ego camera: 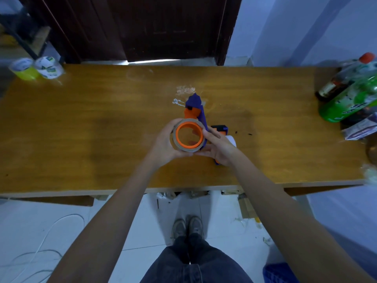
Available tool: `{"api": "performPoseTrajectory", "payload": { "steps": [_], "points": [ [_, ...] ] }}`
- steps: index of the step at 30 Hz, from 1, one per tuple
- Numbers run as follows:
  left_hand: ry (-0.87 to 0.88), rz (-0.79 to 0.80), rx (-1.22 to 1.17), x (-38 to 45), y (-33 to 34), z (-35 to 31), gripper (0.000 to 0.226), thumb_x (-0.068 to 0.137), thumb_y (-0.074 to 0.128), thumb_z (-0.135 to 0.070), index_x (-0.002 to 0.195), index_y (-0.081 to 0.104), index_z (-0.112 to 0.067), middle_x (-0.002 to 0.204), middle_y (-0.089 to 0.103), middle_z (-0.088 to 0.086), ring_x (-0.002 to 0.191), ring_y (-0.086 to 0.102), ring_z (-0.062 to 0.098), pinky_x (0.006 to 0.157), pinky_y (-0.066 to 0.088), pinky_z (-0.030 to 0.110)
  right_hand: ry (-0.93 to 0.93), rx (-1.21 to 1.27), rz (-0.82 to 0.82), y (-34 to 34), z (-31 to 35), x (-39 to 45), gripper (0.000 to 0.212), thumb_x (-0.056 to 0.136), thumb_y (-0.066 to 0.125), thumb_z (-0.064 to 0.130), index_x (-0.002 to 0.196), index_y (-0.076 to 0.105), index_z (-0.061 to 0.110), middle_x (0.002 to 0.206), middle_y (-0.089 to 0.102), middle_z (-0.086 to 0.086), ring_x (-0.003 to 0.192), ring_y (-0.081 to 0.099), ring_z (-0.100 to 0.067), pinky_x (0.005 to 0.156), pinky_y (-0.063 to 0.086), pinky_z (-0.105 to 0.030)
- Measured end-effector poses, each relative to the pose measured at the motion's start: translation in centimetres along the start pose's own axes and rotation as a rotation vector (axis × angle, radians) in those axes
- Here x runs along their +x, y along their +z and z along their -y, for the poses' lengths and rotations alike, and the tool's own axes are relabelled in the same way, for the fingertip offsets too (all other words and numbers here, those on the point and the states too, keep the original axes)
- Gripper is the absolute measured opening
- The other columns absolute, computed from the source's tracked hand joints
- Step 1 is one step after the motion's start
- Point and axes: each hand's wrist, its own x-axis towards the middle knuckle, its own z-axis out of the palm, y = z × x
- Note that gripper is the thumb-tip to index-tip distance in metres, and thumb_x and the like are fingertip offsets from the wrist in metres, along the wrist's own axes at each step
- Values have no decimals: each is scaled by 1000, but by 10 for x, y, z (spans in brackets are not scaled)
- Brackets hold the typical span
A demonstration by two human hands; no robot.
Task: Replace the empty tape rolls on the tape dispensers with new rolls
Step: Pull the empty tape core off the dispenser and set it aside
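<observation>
A purple and orange tape dispenser (pixel 196 111) is held over the middle of the wooden table (pixel 91 123). On its orange hub sits a thin brown cardboard core (pixel 184 148), an empty tape roll. My left hand (pixel 165 142) cups the core from the left and below. My right hand (pixel 219 148) grips the dispenser's handle from the right, thumb against the core's edge. Two new tape rolls stand at the table's far left corner, one yellow (pixel 23 69) and one clear (pixel 49 67). A second dispenser part, black and purple (pixel 220 128), lies just behind my right hand.
Bits of crumpled clear tape (pixel 184 89) lie beyond the dispenser. Bottles, one green (pixel 346 99), and packets crowd the table's right end. A dark door stands behind the table. Cables trail on the white floor at the left.
</observation>
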Motion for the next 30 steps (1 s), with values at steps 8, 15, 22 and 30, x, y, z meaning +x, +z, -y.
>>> {"api": "performPoseTrajectory", "payload": {
  "steps": [8, 15, 22, 30],
  "points": [
    [-33, 22, -1, 7, -4, 2, 94, 48, 91, -35, 130, 47, -20, 126, 59, 0, 116, 56, 16, 100, 47, 40, -10, 7, 21, -1, 0, -2, 63, 88, 62, 25, 145, 34, 16, 133, 57, -11, 106, 66, -30, 76, 59, -44],
    [-77, 51, 4, 7, -6, 2, 99, 42, 90, -47, 128, 49, -21, 125, 59, -2, 115, 57, 13, 99, 48, 39, -39, 27, 38, -5, -1, -6, 60, 90, 58, 18, 145, 34, 17, 119, 65, -6, 100, 70, -26, 78, 59, -45],
    [153, 54, -82, -3, -13, -26, 92, 51, 90, -27, 131, 44, -20, 127, 53, -9, 118, 51, 2, 98, 44, 20, -55, 55, 28, -2, 1, -9, 58, 89, 58, 18, 142, 35, 18, 116, 64, -4, 92, 72, -22, 79, 59, -47],
    [150, 35, -139, -6, -13, -34, 94, 50, 89, -28, 131, 42, -23, 125, 52, -13, 117, 51, -1, 97, 45, 19, -48, 28, 17, 5, 6, -12, 52, 92, 53, 32, 141, 39, 20, 122, 63, -2, 102, 68, -23, 70, 60, -39]
  ]
}}
